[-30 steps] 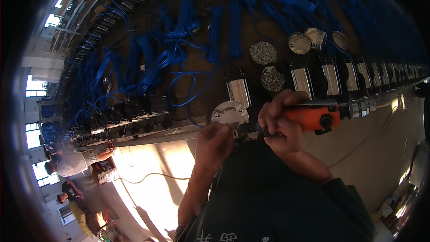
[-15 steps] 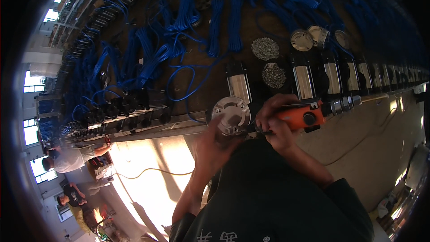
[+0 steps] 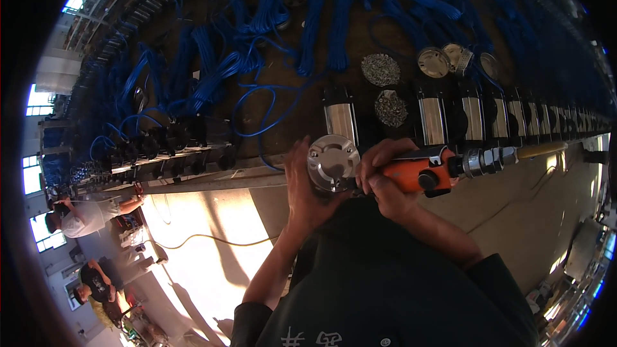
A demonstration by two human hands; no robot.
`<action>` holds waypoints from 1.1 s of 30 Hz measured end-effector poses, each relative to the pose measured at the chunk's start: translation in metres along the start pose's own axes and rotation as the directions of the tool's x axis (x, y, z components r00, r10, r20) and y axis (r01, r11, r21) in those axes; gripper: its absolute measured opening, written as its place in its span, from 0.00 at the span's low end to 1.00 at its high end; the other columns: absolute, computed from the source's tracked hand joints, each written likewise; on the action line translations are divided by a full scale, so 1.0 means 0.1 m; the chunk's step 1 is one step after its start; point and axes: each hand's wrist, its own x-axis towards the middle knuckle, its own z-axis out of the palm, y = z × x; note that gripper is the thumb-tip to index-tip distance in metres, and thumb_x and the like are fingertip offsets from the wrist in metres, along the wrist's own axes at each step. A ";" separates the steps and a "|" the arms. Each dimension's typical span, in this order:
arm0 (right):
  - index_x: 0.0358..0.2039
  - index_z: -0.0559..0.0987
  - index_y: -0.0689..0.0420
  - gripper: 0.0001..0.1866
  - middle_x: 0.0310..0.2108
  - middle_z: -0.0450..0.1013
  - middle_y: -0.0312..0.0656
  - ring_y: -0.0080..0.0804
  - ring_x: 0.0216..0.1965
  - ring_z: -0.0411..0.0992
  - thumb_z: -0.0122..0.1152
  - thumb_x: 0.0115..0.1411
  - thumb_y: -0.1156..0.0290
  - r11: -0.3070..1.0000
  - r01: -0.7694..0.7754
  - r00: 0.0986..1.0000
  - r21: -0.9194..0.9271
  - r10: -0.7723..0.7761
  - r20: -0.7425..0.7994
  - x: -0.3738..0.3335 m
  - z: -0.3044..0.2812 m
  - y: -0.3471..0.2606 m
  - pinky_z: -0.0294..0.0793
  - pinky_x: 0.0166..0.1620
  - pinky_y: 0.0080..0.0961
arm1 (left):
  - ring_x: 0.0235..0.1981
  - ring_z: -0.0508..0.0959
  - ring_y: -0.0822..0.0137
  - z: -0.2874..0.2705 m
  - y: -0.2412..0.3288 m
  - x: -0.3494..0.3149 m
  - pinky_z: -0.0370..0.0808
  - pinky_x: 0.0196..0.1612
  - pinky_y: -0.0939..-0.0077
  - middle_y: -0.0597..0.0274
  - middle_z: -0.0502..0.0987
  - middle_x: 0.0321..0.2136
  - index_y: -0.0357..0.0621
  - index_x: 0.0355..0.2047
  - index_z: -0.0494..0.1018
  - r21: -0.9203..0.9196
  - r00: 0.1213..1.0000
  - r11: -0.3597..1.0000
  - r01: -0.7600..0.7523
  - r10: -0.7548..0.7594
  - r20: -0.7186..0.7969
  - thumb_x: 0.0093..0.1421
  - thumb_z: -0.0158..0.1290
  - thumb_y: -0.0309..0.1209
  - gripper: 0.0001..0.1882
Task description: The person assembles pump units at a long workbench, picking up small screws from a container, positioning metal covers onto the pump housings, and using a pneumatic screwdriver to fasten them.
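My left hand [image 3: 307, 186] is half-curled, cupping the left and lower edge of a round metal cap [image 3: 333, 162] held face up in front of me. My right hand [image 3: 389, 178] is closed around the front of an orange power tool [image 3: 421, 173], just right of the cap. The tool's tip is hidden by my fingers, so I can't tell whether it touches anything. If it slipped off the cap's edge, it could catch my left fingers, which lie so near. A loose cupping grip could also let the cap turn or tilt.

Beyond my right hand, a silver coupling [image 3: 490, 160] leads to a yellowish hose [image 3: 543, 149]; a tug there might swing the tool off line.

Just past the cap stands a silver cylinder [image 3: 340, 122], which a careless forward push could knock. Ahead of my right hand are two heaps of small metal parts [image 3: 380, 69] [image 3: 391, 109], easily scattered by a sweeping forearm. Ahead and left of my left hand, a loop of blue cable [image 3: 257, 112] could snag my wrist if I reached across. Farther out lie more blue cable bundles [image 3: 337, 32].
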 end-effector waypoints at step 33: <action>0.35 0.75 0.56 0.08 0.33 0.71 0.36 0.25 0.34 0.69 0.53 0.54 0.79 0.941 -0.075 0.483 0.331 0.325 -0.813 -0.41 -2.24 -0.18 0.71 0.38 0.22 | 0.47 0.64 0.50 -0.53 0.51 0.71 0.64 0.47 0.56 0.51 0.64 0.44 0.62 0.54 0.69 0.558 0.837 0.750 -0.356 -0.011 0.547 0.34 0.69 0.49 0.43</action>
